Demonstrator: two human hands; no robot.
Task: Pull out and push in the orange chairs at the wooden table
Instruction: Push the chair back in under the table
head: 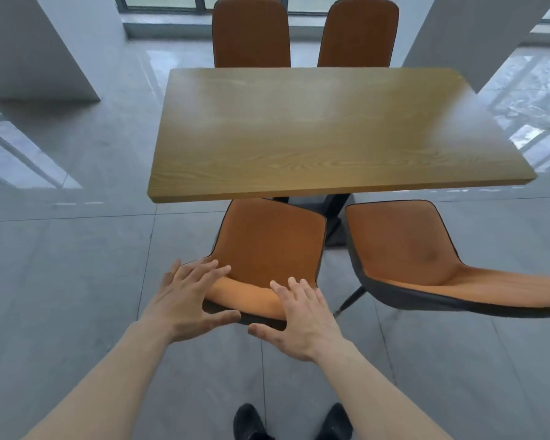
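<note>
the left hand [185,300] was spread open at the top of the near left chair [267,249], fingers over its back edge, nothing clasped. the right hand [299,315] was held likewise, open. both near chairs, this one and the near right chair [404,249], stood pulled out from the table [331,128]; pushing in was judged still to be done. two far chairs [251,33] were seen tucked in.

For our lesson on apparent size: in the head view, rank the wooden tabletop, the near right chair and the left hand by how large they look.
1. wooden tabletop
2. near right chair, partly cut off by the frame edge
3. left hand, which looks enlarged by nearness to the camera
</note>
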